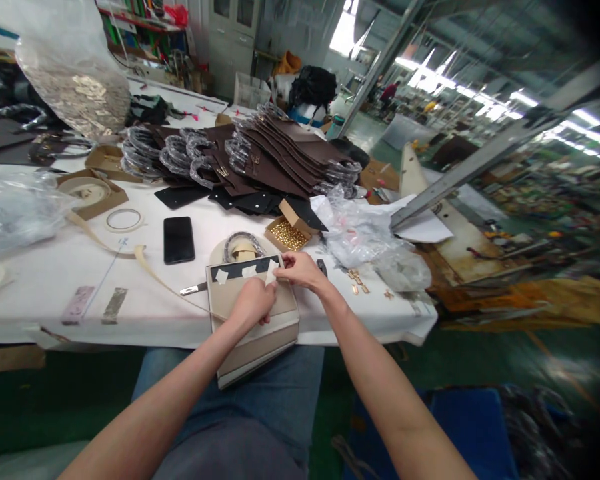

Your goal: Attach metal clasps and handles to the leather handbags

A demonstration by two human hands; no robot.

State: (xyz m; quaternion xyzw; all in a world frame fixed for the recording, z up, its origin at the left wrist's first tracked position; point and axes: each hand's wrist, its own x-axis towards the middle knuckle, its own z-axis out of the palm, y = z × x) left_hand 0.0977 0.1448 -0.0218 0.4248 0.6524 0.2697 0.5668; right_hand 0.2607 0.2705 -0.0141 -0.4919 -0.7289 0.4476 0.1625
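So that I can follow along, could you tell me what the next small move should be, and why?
Probably press the white patch flat onto the black strip: left hand and right hand both pinch it at the strip's right end on the beige bag, while two other patches already lie flat further left.

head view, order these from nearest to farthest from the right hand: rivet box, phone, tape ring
1. rivet box, just beyond the right hand.
2. phone, off to the hand's left.
3. tape ring, farther left still, past the phone.
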